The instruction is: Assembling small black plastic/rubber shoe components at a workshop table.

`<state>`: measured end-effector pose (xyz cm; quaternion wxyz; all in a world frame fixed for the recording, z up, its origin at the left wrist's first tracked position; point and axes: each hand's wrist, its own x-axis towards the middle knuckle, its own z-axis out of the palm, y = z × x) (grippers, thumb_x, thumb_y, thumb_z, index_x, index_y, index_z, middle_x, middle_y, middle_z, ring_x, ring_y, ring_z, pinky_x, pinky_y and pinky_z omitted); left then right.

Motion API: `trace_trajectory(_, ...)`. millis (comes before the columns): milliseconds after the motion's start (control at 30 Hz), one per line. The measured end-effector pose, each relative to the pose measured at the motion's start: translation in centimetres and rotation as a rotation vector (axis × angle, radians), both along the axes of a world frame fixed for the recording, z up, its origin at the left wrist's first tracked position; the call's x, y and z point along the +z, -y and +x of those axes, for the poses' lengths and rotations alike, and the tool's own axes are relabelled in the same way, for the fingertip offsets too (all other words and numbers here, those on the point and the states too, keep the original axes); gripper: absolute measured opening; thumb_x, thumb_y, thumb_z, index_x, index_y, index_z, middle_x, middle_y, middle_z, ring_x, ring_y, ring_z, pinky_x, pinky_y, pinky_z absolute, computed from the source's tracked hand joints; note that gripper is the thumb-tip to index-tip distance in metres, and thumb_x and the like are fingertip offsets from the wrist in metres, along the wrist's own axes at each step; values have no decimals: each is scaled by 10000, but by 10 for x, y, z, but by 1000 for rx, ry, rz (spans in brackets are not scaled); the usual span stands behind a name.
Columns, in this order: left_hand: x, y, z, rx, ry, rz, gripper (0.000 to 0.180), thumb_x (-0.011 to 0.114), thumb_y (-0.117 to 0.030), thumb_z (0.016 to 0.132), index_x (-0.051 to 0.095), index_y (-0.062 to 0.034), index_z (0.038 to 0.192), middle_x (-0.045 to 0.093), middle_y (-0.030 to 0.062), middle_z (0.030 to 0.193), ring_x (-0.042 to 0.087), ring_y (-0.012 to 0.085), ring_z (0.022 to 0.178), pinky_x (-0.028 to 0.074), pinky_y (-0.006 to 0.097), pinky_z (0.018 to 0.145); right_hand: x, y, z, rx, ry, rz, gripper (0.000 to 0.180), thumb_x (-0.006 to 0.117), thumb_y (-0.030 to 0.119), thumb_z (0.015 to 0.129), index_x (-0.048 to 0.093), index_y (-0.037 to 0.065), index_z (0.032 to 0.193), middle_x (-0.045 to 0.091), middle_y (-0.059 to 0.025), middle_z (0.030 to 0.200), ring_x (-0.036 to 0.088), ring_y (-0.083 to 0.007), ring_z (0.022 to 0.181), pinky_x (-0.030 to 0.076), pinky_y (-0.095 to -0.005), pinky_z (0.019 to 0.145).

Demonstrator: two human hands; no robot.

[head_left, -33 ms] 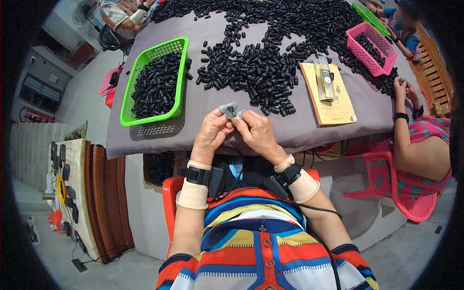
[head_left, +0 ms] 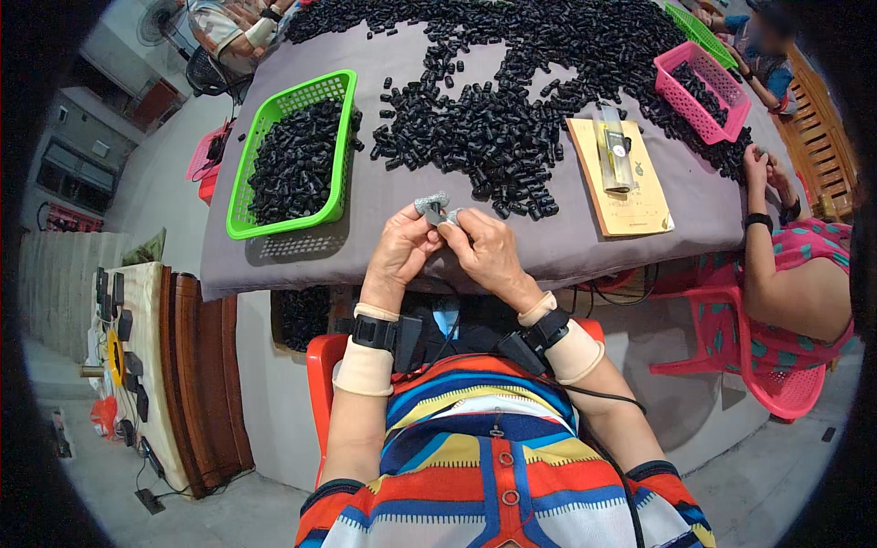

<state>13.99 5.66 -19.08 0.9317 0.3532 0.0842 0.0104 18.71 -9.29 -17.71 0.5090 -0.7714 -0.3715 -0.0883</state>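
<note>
At the table's near edge my hands meet, fingertips closed together. My left hand (head_left: 402, 245) pinches a small dark grey piece (head_left: 435, 217); its exact kind is too small to make out. My right hand (head_left: 489, 254) has thumb and forefinger pressed against the same piece from the right. Grey covers (head_left: 431, 200) wrap some fingertips. Just beyond my hands lies a heap of small black cylindrical parts (head_left: 475, 137). A green plastic basket (head_left: 239, 196) filled with similar black parts stands to the left of my hands.
A yellowish booklet (head_left: 637, 205) carries a clear ruler-like tool (head_left: 614, 151) to the right. Further right, a pink basket (head_left: 678, 99) holds black parts. A co-worker's hands (head_left: 766, 172) are at the right table edge. More black parts (head_left: 566, 27) cover the far side. Other people sit beyond.
</note>
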Motion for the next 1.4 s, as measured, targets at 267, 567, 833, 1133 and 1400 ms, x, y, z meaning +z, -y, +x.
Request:
trace_trajectory(267,3,-1,0,-35,19,11,181,530,-3,852,572,4,1028,600,57,819,532,95,626,451,208,564,-2,-3,0,-32,53,26,204,602,209,817,531,51,709,534,-110,656,546,-307,568,414,-386,476)
trace_trajectory(567,-1,-2,1,-18,24,19,159,535,-22,855,571,-15,1010,602,52,842,540,93,642,444,207,551,-1,-7,-1,-67,96,39,171,599,177,820,531,48,731,537,-117,672,552,-308,571,420,-385,479)
trace_trajectory(833,2,8,-2,49,-29,105,211,579,-70,847,567,-35,1055,590,29,813,525,80,592,422,194,502,3,0,-1,-25,-121,180,179,563,122,840,502,2,723,515,-146,654,514,-312,581,387,-383,519)
trace_trajectory(1133,99,-80,-12,667,-1,842,264,663,-40,748,618,-64,1007,594,-11,732,492,36,523,391,160,440,5,6,5,-58,-261,181,243,545,169,876,490,-5,715,455,-103,584,432,-151,502,337,-316,471)
trace_trajectory(1400,81,-20,13,432,-124,1123,254,615,-63,767,643,-51,1019,569,-32,697,461,25,563,369,181,472,-3,6,11,-46,-579,542,331,466,273,938,478,43,701,431,40,564,377,-40,496,330,-206,457)
